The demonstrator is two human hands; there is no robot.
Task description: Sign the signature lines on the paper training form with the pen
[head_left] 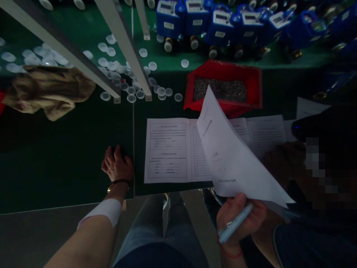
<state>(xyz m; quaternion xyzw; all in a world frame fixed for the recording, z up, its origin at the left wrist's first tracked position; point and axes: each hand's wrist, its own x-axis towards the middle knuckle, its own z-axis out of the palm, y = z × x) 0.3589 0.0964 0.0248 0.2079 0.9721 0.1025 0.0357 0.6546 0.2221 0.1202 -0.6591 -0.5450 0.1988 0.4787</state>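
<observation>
A crumpled tan cloth [50,91] lies far left on the dark green table [64,156]. The left hand [117,163] is rested there, fingers loosely curled, holding nothing. Flat printed forms [167,150] lie beside it. A smooth white sheet [237,160] and a slim pen [235,222] are gripped in the right hand [240,219], before a red plastic bin [224,87].

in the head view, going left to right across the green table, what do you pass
beige cloth → left hand resting on the table → printed form lying flat → loose sheet held up by the right hand, which also grips a pen
</observation>
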